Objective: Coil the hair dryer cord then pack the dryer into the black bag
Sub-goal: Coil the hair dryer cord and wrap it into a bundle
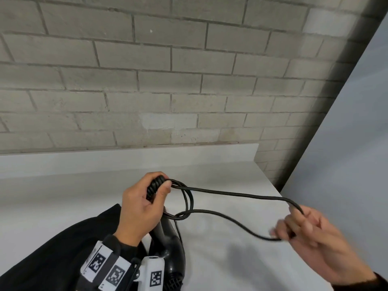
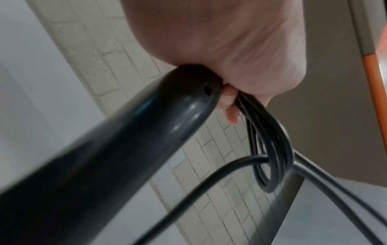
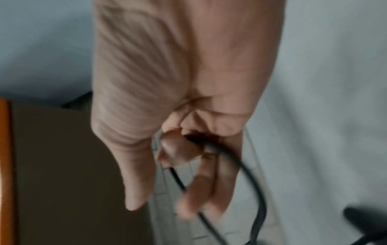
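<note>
Hair dryer (image 1: 170, 248): one; glossy black plastic, hanging body-down below the left hand, a grille of slots at its low end; in the left wrist view the smooth rounded handle (image 2: 130, 149) runs up into the fist, a small round hole near its end

Cord (image 1: 231, 194): one; thin, black, round; a ribbed strain-relief sleeve (image 1: 154, 185) shows at the top of the left fist; beside the thumb hang what look like three small finished loops (image 1: 188, 200), though the strands overlap and the count is not sure; from there two strands run rightward through the air to the right hand

Left hand (image 1: 142, 208): fingers curled round the dryer's handle end and the gathered loops, thumb pressed on the cord where it leaves the fist; a dark sleeve and a wrist mount with three square black-and-white markers (image 1: 117, 269) sit behind it

Right hand (image 1: 310, 234): blurred; fingers curled round a bend of the cord, one strand entering at the top of the fist and one leaving at the bottom; well apart from the left hand

Black bag (image 1: 63, 253): one; dark cloth lying on the tabletop at the lower left, under the left forearm; the dryer is outside it

Tabletop (image 1: 231, 259): white, plain, with a raised back edge

Wall (image 1: 168, 80): pale grey brick behind the tabletop
</note>
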A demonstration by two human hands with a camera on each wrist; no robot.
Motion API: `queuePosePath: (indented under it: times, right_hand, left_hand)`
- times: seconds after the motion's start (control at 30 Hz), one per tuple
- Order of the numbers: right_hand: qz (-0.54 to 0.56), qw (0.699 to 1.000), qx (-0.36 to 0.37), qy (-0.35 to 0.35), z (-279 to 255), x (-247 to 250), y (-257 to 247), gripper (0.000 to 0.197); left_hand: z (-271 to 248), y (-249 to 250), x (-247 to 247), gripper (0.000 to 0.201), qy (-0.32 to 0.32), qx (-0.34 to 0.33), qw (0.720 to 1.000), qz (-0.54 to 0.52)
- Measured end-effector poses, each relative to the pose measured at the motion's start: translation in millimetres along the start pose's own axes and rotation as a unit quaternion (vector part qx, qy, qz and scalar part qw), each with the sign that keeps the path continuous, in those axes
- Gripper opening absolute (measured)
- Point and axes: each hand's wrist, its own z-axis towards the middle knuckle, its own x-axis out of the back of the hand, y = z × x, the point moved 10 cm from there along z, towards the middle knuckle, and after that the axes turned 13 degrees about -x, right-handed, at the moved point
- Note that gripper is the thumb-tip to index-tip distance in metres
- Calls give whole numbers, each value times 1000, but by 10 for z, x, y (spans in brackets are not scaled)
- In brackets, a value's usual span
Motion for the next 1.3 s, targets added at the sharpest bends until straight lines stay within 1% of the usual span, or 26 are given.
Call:
queuePosePath:
  times: [0.03,0.07,0.13,0.2,0.27,0.33,0.37,0.43,0.5,0.53,0.57,0.6,0.67,0.7,0.73,0.8,0.83,0.87,0.93,1.0,1.03,1.07,1.1,1.17,1.23,1.3]
  right_hand:
    - [-38,999,-31,23,-20,39,111,40]
    - [-123,988,-73,60,-45,121,224,45]
    - [-318,929,-166,96,-135,292,408,57]
    - [-386,889,-216,117,-264,409,431,67]
    - [-355,891,-230,164,-354,547,354,67]
    - [-329,894,-199,229,-415,762,303,60]
    - [-300,903,-183,249,-455,809,305,55]
    - [-162,926,-133,314,-557,953,405,43]
    - [-29,945,-112,306,-560,934,561,49]
    - [-4,946,-118,301,-575,939,627,56]
    - [-25,940,-151,306,-589,914,683,59]
    - [-85,921,-197,324,-658,956,736,58]
    - [-262,854,-268,361,-725,1070,690,56]
    - [-338,824,-270,366,-717,1091,610,57]
    - [-362,809,-263,382,-723,1126,549,55]
    - [-350,802,-237,421,-723,1149,468,46]
    - [-354,797,-234,430,-720,1163,466,47]
    - [-361,788,-236,440,-716,1155,480,58]
    - [-405,764,-283,415,-625,1056,628,99]
    - [-482,723,-323,375,-448,826,700,130]
    - [-519,719,-302,350,-320,616,664,134]
    - [-549,732,-255,313,-181,298,604,130]
    - [-568,755,-181,275,-41,-85,520,117]
    - [-572,787,-14,230,132,-779,376,70]
    - [-570,782,83,240,242,-1117,358,37]
    - [-591,749,133,268,406,-1242,402,31]
  left_hand:
    - [-7,-5,12,24,0,3,1000,2]
    - [-12,-1,15,24,0,2,1000,5]
    - [-17,23,-11,25,-9,-9,1000,12]
    - [-11,53,-50,25,-20,-14,1000,13]
    - [9,95,-98,18,-32,-17,999,9]
    - [13,101,-119,9,-33,-14,999,4]
    - [12,78,-104,10,-28,-7,1000,1]
    - [-5,27,-63,23,-19,2,1000,7]
    - [-19,25,-63,28,-26,-2,1000,12]
    - [-22,36,-69,28,-29,-6,999,14]
    - [-21,56,-72,29,-29,-10,999,14]
    - [-18,66,-73,29,-28,-12,999,15]
    - [-12,107,-106,29,-33,-22,999,13]
    - [-9,128,-138,28,-39,-28,999,11]
    - [-9,152,-171,28,-46,-31,998,8]
    - [-9,181,-210,27,-47,-31,998,1]
    - [-9,180,-212,27,-44,-29,999,0]
    - [-6,173,-208,27,-40,-27,999,1]
    - [-2,155,-192,27,-38,-24,999,9]
    - [-5,144,-178,26,-39,-18,999,15]
    - [-6,142,-175,26,-39,-16,999,18]
    - [-8,143,-179,26,-40,-15,999,23]
    - [-9,147,-189,27,-42,-15,999,28]
    - [-8,171,-214,28,-46,-19,998,38]
    - [-5,194,-240,28,-50,-22,998,41]
    - [-10,207,-256,27,-53,-21,998,37]
